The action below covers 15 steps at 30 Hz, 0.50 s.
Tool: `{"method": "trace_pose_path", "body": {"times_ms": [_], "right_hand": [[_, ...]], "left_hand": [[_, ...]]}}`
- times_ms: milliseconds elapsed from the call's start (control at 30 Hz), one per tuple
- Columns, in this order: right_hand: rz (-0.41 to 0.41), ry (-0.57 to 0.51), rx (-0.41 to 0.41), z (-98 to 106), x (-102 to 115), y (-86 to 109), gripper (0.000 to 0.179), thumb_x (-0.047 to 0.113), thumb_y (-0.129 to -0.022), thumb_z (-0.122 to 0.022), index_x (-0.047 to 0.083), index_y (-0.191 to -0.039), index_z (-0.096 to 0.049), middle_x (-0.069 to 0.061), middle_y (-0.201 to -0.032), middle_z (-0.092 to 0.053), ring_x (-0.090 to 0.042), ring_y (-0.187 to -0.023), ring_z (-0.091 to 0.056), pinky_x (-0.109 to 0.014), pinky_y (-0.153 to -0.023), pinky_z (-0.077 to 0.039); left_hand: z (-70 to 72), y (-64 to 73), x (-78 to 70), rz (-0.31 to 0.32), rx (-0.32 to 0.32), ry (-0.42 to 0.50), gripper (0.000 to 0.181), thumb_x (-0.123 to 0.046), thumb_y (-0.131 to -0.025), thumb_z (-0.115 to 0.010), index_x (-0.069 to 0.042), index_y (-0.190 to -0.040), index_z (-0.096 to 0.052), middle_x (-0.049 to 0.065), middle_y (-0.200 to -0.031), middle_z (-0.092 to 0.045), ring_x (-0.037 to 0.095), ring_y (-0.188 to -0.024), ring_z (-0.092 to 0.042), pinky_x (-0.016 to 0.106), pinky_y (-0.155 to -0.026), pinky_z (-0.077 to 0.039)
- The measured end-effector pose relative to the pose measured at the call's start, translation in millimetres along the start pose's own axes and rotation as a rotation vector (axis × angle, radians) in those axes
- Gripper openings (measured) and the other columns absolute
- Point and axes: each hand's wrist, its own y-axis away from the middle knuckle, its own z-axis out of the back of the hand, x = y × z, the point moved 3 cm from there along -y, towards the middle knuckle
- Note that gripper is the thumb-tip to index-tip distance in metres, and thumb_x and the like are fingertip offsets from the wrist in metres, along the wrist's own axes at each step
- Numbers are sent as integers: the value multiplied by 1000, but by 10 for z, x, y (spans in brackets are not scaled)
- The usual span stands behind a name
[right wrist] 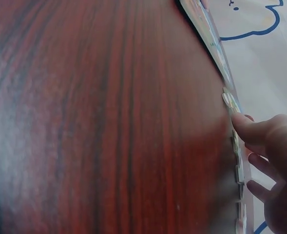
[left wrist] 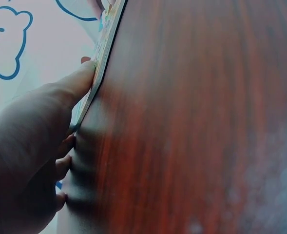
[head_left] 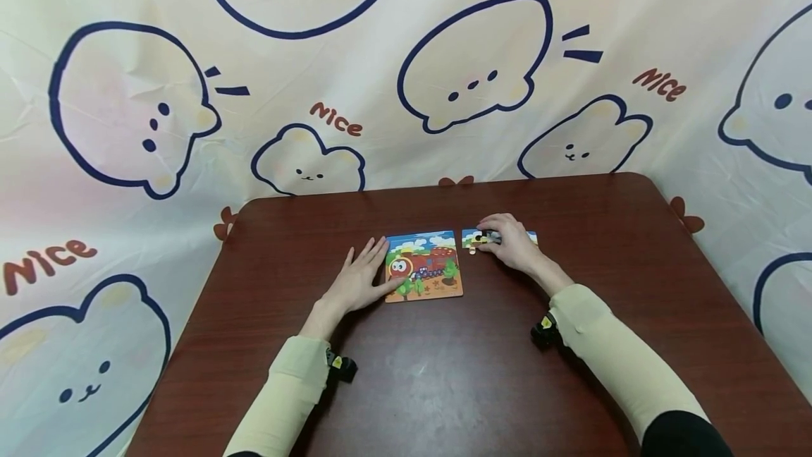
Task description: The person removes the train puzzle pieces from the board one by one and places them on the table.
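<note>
A square picture puzzle, printed with a red train that has a round face, blue sky and green plants, lies flat on the table. My left hand rests at its left side with the fingers spread and the thumb over the lower left part. In the left wrist view the left thumb presses on the board's edge. Right of the board lies a strip of joined jigsaw pieces with sky and greenery. My right hand bends over this strip, thumb and fingers pinching a puzzle piece, mostly hidden by the hand.
The brown wooden table has rounded far corners. Behind it hangs a pale curtain with blue-outlined cartoon animals. A narrow gap separates the board from the strip. Each wrist wears a small black camera.
</note>
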Motion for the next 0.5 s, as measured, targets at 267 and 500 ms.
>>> {"method": "trace_pose_path", "body": {"times_ms": [267, 500], "right_hand": [[-15, 14, 30, -14, -16, -10, 43, 13, -101, -81, -3, -140, -72, -25, -151, -63, -47, -148, -48, -73, -126, -31], [-26, 9, 31, -27, 15, 8, 47, 16, -102, -80, -1, -145, -69, -25, -152, -61, -48, -149, -47, -73, -126, -32]], "left_hand": [[6, 3, -1, -6, -3, 0, 100, -65, -106, -61, -10, -177, -18, 9, -186, -16, 33, -175, -11, 67, -139, -5], [7, 20, -5, 3, -2, 20, 100, -65, -105, -61, -11, -177, -17, 9, -186, -15, 33, -175, -10, 68, -139, -3]]}}
